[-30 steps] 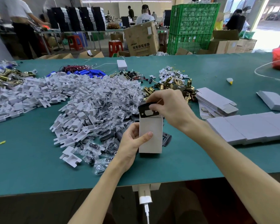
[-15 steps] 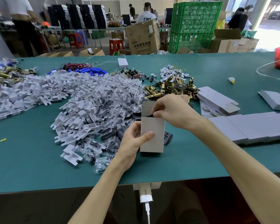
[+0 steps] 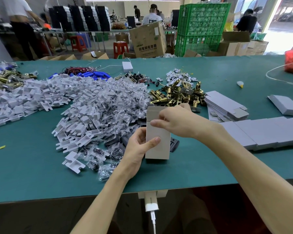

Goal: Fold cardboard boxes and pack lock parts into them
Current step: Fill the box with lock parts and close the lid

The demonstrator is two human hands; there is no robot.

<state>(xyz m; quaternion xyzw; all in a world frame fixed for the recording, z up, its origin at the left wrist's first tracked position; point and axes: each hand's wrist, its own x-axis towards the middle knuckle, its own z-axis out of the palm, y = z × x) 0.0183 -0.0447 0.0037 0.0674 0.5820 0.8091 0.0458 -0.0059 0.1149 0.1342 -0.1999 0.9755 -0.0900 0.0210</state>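
Left hand (image 3: 136,147) is gripping the upright cardboard box (image 3: 156,146) low on its side, right hand (image 3: 179,121) pinching its top flap (contents not visible).

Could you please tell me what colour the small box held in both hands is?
The box is plain light grey, clearest in the head view.

The worktop (image 3: 32,166) is plain teal green. At centre the upright box (image 3: 157,146) is pale beige-grey and unprinted. At nine o'clock lies a heap of white plastic trays (image 3: 41,98); beside it, clear bags (image 3: 112,105) show black parts. At twelve o'clock the brass latches (image 3: 176,95) gleam gold. At eleven lie blue cylinders (image 3: 91,74) and red-and-black wires (image 3: 74,70). The folded cartons (image 3: 260,132) at three are light grey. A green crate (image 3: 201,27) stands at one.
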